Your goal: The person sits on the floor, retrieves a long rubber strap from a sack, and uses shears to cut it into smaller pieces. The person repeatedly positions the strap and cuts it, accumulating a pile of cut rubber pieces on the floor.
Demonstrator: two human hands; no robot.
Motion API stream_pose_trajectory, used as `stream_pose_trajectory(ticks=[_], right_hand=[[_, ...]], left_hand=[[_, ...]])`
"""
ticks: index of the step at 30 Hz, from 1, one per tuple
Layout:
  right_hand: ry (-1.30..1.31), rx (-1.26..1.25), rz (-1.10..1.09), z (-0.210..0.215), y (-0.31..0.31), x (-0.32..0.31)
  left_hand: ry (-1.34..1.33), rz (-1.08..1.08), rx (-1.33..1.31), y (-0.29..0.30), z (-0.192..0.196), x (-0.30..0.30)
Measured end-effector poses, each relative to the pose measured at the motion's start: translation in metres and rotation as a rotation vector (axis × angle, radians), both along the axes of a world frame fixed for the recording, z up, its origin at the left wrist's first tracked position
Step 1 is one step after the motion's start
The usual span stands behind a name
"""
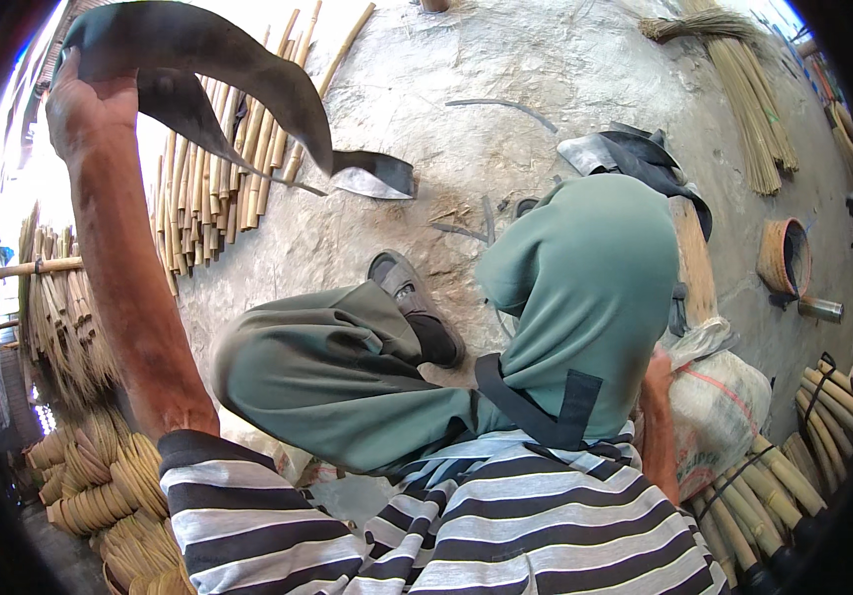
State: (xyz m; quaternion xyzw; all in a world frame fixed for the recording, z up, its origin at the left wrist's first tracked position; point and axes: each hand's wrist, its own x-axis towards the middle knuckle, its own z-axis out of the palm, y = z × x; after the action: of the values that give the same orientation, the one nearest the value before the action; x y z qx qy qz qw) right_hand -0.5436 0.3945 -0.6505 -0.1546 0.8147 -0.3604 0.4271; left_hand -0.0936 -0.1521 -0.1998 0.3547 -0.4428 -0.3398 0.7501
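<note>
My left hand (97, 109) is raised at the upper left, its fingers closed on a long dark rubber strip (248, 61). The strip arches to the right, and a second length hangs below it toward the floor. My right hand (657, 375) is low on the right, between my raised knee and a white sack (719, 407); its fingers are mostly hidden. A dark strip piece (379, 177) with a pale face lies on the floor under the hanging end. Beyond my right knee lies a heap of dark rubber pieces (635, 154), beside a wooden board (694, 258).
Cut bamboo poles (218, 169) lie at the far left, and coiled woven bands (119, 476) at the lower left. Broom-like bundles (749, 109) lie at the far right. A round container (784, 258) stands near tied black-ended poles (769, 486). Thin offcuts (461, 232) litter the floor.
</note>
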Motion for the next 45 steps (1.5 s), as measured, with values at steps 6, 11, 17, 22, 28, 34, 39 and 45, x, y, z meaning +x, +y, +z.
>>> stream_pose_trajectory(ticks=[6, 11, 17, 22, 28, 34, 39, 45], right_hand=[[-0.234, -0.471, -0.247, 0.075, -0.114, -0.012], [-0.068, -0.445, -0.056, 0.096, -0.161, -0.022], [0.808, 0.015, 0.906, 0.133, -0.226, -0.044], [0.576, -0.523, 0.743, 0.256, -0.331, -0.028], [0.503, -0.934, 1.148, 0.403, -0.438, 0.091], [-0.113, -1.078, 1.385, 0.411, -0.479, 0.204], [-0.260, -1.069, 1.132, 0.369, -0.478, 0.212], [-0.138, -0.895, 1.080, 0.347, -0.484, 0.203]], left_hand=[[0.034, 0.001, 0.034, 0.005, -0.002, 0.006], [0.027, -0.020, 0.064, 0.002, -0.016, 0.025], [0.035, -0.179, 0.105, 0.000, -0.023, 0.043], [0.003, -0.178, 0.018, 0.020, -0.028, 0.021], [-0.125, -0.314, -0.078, 0.064, 0.001, -0.023], [0.016, -0.283, 0.059, 0.070, -0.009, -0.044], [-0.041, -0.593, 0.278, 0.046, -0.053, -0.020], [-0.053, -0.626, 0.414, 0.042, -0.112, -0.032]])
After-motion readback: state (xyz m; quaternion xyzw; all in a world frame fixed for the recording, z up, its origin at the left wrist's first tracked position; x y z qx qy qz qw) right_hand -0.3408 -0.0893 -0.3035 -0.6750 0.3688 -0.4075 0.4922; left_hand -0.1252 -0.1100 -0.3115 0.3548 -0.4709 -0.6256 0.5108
